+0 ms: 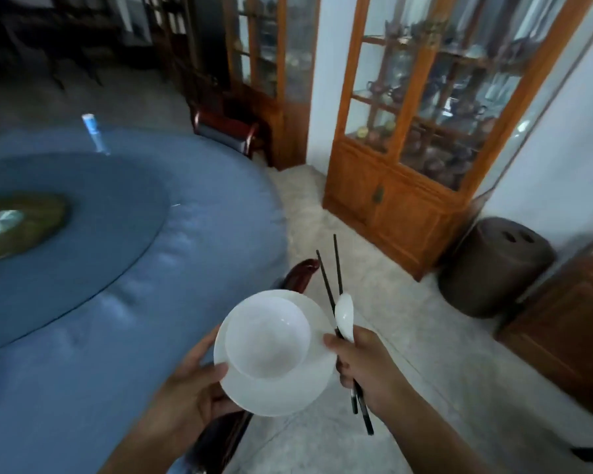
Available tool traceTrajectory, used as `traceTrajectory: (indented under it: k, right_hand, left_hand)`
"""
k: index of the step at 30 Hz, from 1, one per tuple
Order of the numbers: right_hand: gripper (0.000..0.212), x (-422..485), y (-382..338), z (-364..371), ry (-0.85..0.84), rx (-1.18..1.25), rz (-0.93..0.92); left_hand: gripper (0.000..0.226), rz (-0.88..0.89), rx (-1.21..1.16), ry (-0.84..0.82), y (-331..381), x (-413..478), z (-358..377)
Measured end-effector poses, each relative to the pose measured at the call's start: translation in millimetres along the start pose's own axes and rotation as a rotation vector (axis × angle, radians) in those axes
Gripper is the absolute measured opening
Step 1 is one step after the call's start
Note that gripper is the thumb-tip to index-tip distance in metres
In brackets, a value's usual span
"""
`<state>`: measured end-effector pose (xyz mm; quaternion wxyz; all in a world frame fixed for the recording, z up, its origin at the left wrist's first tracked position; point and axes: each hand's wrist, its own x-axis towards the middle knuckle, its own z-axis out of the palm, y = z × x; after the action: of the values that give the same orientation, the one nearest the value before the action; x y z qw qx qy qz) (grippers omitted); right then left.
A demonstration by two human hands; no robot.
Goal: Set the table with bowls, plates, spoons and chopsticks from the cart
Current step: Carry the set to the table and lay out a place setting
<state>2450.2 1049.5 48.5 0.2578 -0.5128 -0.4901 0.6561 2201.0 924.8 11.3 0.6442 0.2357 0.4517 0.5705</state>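
Crockery sits in the lower middle of the head view: a white plate (288,395) held over the floor (391,302), with a white bowl (267,340) standing upright on it, set toward the plate's upper left. The left grip (192,381) holds the plate at its lower-left rim, thumb on top and fingers curled underneath. The right grip (367,364), just right of the plate, is closed around a pair of dark chopsticks (326,278) and a white spoon (344,313); its thumb tip lies against the plate's right rim. The chopsticks point toward the top of the frame, their tips spread apart, and their other ends stick out below the grip. The spoon's bowl rises just above the knuckles, beside the chopsticks.

The round desk (185,268), covered in blue cloth, fills the left of the frame, with a glass turntable (83,217) at its centre and a small blue and white object (91,126), too blurred to name, near its far edge. A dark red chair back (300,271) shows above the plate. Wooden glass-fronted cabinets (408,165) stand in the upper right, and a brown drum stool (493,268) stands near them on the right.
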Motion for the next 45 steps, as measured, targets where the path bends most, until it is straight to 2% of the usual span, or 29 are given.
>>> traceTrajectory:
  k: [3, 6, 11, 17, 22, 29, 33, 37, 42, 44, 45]
  right_hand:
    - [0.009, 47.0, -26.2, 0.3, -0.121, -0.082, -0.013]
    - [0.005, 101.7, -41.5, 18.9, -0.270, -0.164, 0.011]
    - [0.010, 184.2, -48.1, 78.8, -0.459, -0.288, 0.047]
    - [0.015, 273.2, -33.8, 165.4, -0.578, -0.449, 0.050]
    - [0.007, 330.0, -12.8, 220.2, -0.608, -0.612, 0.076]
    - [0.012, 378.3, 18.6, 266.1, -0.636, -0.790, 0.003]
    - [0.014, 392.1, 27.6, 281.8, -0.594, -0.818, -0.057]
    - [0.008, 398.8, 33.4, 289.1, -0.584, -0.811, -0.072]
    - [0.026, 400.9, 33.6, 287.7, -0.589, -0.765, 0.007]
    - [0.026, 401.7, 28.5, 283.4, -0.557, -0.723, 0.048]
    - [0.023, 402.1, 25.3, 280.4, -0.543, -0.693, 0.070]
  left_hand:
    - [0.055, 0.065, -0.020, 0.126, 7.2, 5.9, 10.7]
    - [0.052, 0.140, -0.026, 0.320, 10.0, 17.2, 3.8]
    - [0.054, 0.214, 0.020, 0.599, 6.2, 31.0, -29.1]
    - [0.058, 0.199, -0.037, 0.856, 7.7, 67.2, -91.1]
    - [0.066, 0.107, 0.008, 1.030, 13.0, 101.2, -141.9]
    - [0.068, -0.040, 0.184, 1.186, 6.3, 131.2, -191.6]
    - [0.068, -0.089, 0.240, 1.239, 5.2, 144.3, -208.6]
    - [0.069, -0.102, 0.320, 1.279, 0.6, 148.6, -212.6]
    - [0.059, -0.195, 0.509, 1.332, 1.3, 151.2, -209.8]
    - [0.054, -0.263, 0.598, 1.421, 0.4, 150.8, -205.6]
    - [0.050, -0.253, 0.553, 1.501, -1.1, 149.3, -201.6]
